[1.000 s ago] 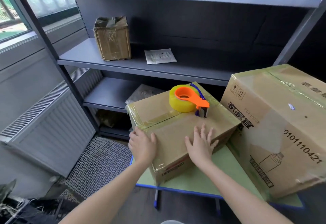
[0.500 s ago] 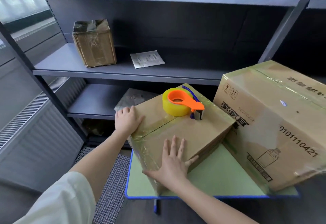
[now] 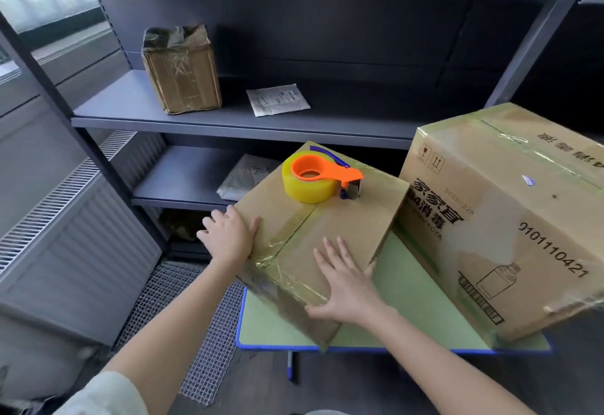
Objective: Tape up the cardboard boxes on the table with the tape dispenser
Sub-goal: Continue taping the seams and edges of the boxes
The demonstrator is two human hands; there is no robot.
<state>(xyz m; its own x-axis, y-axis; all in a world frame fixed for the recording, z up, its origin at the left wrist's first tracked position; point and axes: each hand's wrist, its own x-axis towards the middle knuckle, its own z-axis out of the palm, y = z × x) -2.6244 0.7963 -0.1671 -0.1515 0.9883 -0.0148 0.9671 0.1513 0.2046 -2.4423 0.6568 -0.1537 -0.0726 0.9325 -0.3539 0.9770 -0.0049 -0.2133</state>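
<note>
A small cardboard box with glossy tape along its seam and left edge lies on the green table. On its far top stands an orange tape dispenser with a yellowish tape roll. My left hand rests on the box's left edge, fingers hanging over the side. My right hand lies flat with spread fingers on the near right part of the top. A large printed cardboard box, wrapped in tape, sits to the right, touching the small one.
Behind the table stands a dark metal shelf unit with a taped carton and a white paper packet on one level. A grey radiator lines the left wall above a metal floor grate.
The small box has turned clockwise on the table, its right end now against the large box. My left hand slid along the left edge and my right hand moved toward the near corner.
</note>
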